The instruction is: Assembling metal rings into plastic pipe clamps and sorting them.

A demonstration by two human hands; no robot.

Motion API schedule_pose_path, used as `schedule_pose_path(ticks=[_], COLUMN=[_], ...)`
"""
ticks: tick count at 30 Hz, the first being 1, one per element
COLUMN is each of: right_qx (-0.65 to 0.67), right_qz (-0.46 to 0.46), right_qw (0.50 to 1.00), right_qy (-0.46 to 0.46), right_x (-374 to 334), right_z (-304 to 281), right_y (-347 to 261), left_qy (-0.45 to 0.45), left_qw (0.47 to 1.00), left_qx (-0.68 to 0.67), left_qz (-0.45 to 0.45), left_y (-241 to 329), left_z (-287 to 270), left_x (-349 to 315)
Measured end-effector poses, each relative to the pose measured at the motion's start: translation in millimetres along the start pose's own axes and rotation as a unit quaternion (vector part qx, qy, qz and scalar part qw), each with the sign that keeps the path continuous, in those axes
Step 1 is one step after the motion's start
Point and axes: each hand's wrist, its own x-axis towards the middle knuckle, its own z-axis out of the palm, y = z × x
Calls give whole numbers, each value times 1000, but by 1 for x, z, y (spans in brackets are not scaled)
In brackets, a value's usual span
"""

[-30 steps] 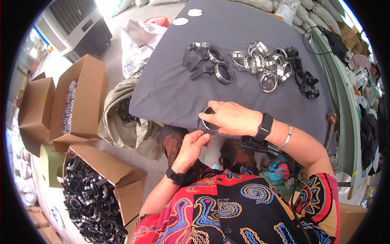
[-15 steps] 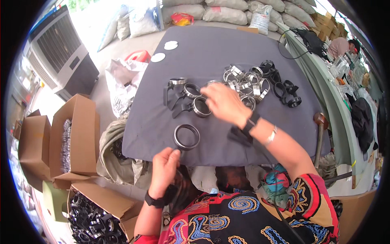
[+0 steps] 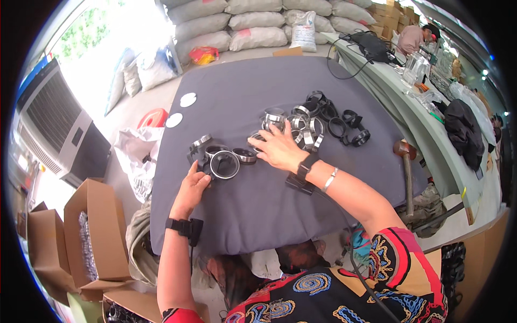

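A: Take the right grip (image 3: 280, 149) first. Spread or pinching?

B: Spread, with fingers (image 3: 276, 131) fanned low over the near left side of a pile of steel rings (image 3: 308, 141).

A: Direction of the pile from there?

B: Partly right beneath, then ahead and to the right. Closer to the right grip than to the left. No single long axis, just round bands tipped every way.

A: And the left grip (image 3: 191, 191)?

B: Well apart from the right one, thumb and forefinger beside the strap (image 3: 205, 166) of a black-and-silver ring (image 3: 226, 176). Pinching or merely touching — cannot tell.

A: Place of that strapped ring?

B: Just ahead and to the right of the left grip, opening tilted upward, strap pointing back left toward the thumb. Farther ahead, more strapped rings (image 3: 201, 141); between both grips, another one (image 3: 245, 156).

A: Anything beyond the right grip?

B: Farther right — black rings (image 3: 360, 139) on the grey tabletop (image 3: 253, 210), then a mallet (image 3: 407, 180), well apart.
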Motion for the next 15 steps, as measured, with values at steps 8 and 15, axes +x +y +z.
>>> schedule_pose_path(ticks=[8,15], right_qx=[-53,-58], right_qz=[266,285], right_qw=[962,954], right_qy=[31,-68], right_x=[39,28], right_z=[-57,-5], right_y=[140,249], left_qy=[91,139], left_qw=[996,978], left_qx=[9,147], left_qz=[-4,51], left_y=[-26,-16], left_z=[1,25], left_x=[14,-18])
